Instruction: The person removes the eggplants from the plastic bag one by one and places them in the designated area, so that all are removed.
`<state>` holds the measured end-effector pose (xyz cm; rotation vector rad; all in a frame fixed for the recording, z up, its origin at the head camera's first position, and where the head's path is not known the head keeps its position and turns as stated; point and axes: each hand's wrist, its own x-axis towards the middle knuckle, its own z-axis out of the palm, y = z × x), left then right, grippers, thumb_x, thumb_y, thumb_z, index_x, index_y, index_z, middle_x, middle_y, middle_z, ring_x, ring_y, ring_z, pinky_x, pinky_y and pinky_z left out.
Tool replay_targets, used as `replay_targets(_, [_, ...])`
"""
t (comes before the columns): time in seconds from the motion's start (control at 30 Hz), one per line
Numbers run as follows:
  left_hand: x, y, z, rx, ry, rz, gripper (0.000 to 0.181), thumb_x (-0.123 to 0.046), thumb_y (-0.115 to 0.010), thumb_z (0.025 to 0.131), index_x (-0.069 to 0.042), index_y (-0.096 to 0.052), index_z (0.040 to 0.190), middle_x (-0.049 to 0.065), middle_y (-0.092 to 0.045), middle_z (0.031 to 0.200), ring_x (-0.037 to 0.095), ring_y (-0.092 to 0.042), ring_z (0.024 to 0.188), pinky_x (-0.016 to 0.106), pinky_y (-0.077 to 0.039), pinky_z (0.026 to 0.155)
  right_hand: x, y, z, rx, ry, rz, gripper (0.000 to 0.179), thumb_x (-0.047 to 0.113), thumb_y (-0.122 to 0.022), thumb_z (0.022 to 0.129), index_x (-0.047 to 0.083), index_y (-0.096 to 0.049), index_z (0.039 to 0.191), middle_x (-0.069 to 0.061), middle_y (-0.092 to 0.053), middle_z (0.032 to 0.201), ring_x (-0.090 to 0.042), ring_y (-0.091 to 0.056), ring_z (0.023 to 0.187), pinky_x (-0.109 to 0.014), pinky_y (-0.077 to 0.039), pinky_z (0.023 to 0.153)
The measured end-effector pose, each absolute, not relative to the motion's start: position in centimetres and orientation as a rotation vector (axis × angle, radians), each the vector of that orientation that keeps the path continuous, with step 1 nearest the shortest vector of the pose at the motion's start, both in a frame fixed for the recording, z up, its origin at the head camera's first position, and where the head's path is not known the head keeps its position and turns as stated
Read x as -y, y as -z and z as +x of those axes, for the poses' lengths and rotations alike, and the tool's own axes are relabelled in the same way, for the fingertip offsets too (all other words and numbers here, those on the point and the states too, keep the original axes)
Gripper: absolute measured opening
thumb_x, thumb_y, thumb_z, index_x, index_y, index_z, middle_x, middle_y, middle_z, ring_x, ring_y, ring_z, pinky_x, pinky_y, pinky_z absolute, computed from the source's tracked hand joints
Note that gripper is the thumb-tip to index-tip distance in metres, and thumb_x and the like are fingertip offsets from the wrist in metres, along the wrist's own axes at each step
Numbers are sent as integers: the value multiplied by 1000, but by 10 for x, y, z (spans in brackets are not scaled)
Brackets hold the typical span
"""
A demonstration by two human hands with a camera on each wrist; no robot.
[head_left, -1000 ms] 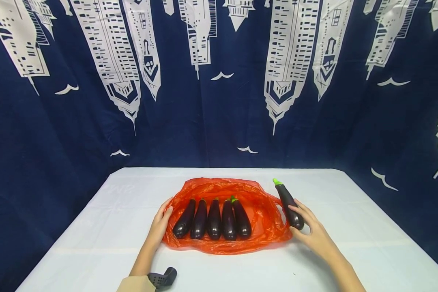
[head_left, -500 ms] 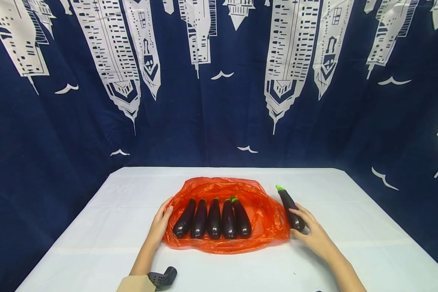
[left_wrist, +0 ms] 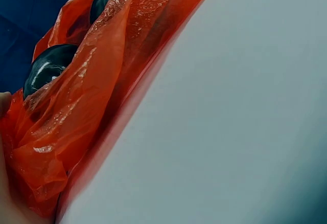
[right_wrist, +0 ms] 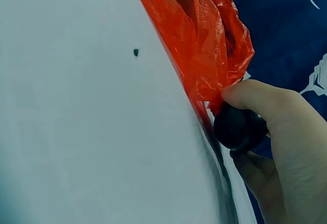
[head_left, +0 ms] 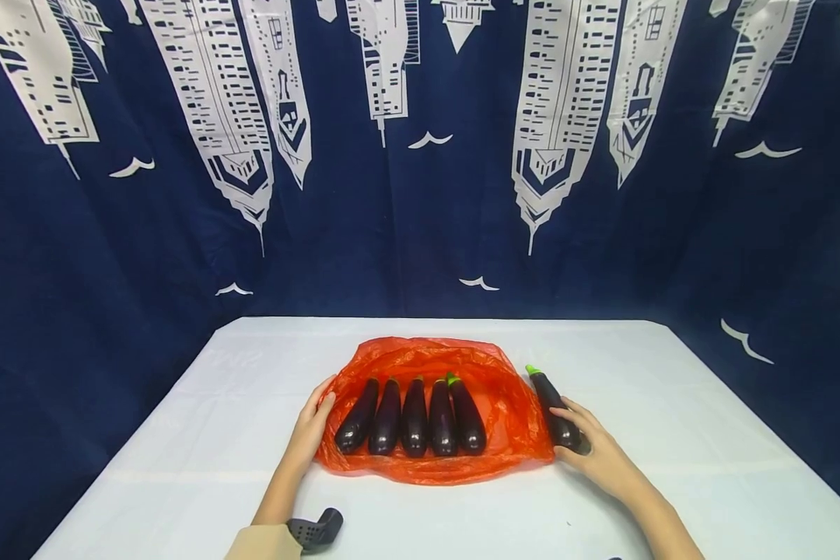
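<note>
An orange-red plastic bag [head_left: 512, 416] lies spread open in the middle of the table, and several dark purple eggplants [head_left: 414, 420] sit side by side in it. At the bag's left edge my left hand [head_left: 311, 426] holds the crumpled plastic; its fingertips are partly hidden. My right hand [head_left: 598, 457] grips the lower end of another eggplant [head_left: 544, 390], just outside the bag's right side, green stem pointing away. In the right wrist view, the thumb touches the bag beside the dark round end of the eggplant [right_wrist: 236, 128].
The white table [head_left: 182, 435] extends around the bag on all sides. A blue curtain [head_left: 392, 233] printed with white buildings hangs behind it. A dark wrist strap piece [head_left: 316, 530] shows by the left forearm. A small dark speck [right_wrist: 136, 52] marks the tabletop.
My right hand has lowered the eggplant slightly toward the table beside the bag. The bag's handle loop by that hand no longer shows. My left hand keeps its place.
</note>
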<state>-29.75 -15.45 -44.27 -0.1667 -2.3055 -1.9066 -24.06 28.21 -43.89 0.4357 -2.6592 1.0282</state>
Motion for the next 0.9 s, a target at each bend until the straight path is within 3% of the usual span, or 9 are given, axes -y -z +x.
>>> replay_targets(0.5, [154,442,-298,2308,1915,-170,47,-35,-39,97,-15,-36,139,12,-33,146,32,-28,135,52,-19,111,-280,431,-235,2750,-1005,399,57,32,-69,78,13,-49,127,-18,-30,143,-49,-30,126,-71,-30,89])
replay_targets(0.9, [155,447,-300,2304,1900,-175,48,-37,-39,96,-15,-36,139,13,-33,146,33,-29,134,53,-21,110,-280,429,-234,2777,-885,332,55,43,-62,82,22,-45,130,-12,-27,147,-49,-33,125,-72,-34,82])
